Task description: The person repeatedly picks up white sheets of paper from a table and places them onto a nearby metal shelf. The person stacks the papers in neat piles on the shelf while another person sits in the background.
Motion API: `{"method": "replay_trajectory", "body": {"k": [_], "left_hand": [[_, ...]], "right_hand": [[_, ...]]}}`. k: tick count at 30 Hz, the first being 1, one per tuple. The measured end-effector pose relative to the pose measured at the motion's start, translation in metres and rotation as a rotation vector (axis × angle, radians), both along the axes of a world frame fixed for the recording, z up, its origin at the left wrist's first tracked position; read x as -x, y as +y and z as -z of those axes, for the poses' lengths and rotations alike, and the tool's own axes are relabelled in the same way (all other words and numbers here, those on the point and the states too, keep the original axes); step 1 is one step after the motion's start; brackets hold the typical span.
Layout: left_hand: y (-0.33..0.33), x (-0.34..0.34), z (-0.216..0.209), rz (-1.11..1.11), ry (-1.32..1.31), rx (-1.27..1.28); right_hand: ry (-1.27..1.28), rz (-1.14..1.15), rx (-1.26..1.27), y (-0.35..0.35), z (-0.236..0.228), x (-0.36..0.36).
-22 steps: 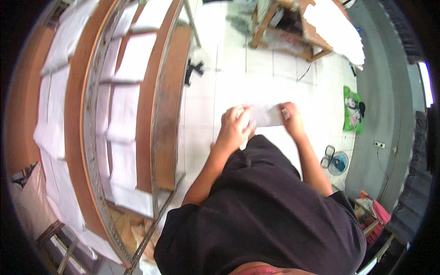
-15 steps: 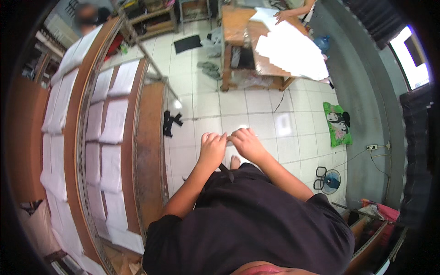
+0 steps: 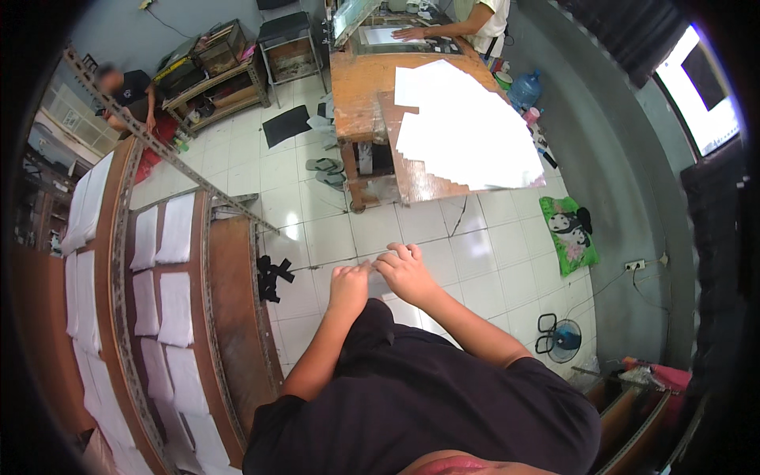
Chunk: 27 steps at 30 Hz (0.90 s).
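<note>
Out in front of my body, my left hand (image 3: 348,286) and my right hand (image 3: 405,273) meet above the tiled floor. The left fingers are curled in, with thumb and forefinger close to the right hand's fingertips. My right hand is bent over toward them, fingers curled and partly blurred. Anything pinched between the two is too small or hidden to make out. Beyond them, a fan of white paper sheets (image 3: 467,131) lies on a brown board (image 3: 419,178) at the near end of a wooden table (image 3: 352,95).
Racks on the left hold brown boards with white sheets (image 3: 176,229). A co-worker's hand (image 3: 408,34) rests on a flat frame at the table's far end; another person (image 3: 131,91) sits far left. A green panda pillow (image 3: 570,236) and a small fan (image 3: 565,339) are at right.
My view has tilted up, showing more of the far table and the seated person. Both hands stay together, with the right fingers lifted slightly. The co-worker's hand has left the white sheets.
</note>
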State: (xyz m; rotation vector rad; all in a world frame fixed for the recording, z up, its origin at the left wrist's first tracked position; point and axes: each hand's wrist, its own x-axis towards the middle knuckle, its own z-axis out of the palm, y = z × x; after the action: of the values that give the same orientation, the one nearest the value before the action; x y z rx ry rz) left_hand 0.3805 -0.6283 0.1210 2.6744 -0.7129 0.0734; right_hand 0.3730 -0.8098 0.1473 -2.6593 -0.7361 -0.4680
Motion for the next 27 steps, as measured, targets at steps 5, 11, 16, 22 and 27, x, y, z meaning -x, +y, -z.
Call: {"method": "replay_trajectory", "body": {"k": [5,11,16,22,27], "left_hand": [[0.031,-0.101,0.010,-0.270,0.068,0.042],[0.083,-0.203,0.016,-0.495,0.221,0.217],[0.089,-0.274,-0.029,-0.543,0.324,0.254],[0.078,-0.308,0.013,-0.819,0.305,0.491],[0.033,-0.306,0.002,-1.075,0.139,1.354]], "right_hand": [[0.107,0.145,-0.193,-0.030,-0.004,-0.069],[0.400,0.393,-0.140,-0.123,0.019,-0.088],[0.663,0.681,-0.522,-0.166,0.050,-0.113],[0.528,0.639,-0.583,-0.226,0.055,-0.236],[0.403,0.528,-0.503,-0.294,0.077,-0.427]]}}
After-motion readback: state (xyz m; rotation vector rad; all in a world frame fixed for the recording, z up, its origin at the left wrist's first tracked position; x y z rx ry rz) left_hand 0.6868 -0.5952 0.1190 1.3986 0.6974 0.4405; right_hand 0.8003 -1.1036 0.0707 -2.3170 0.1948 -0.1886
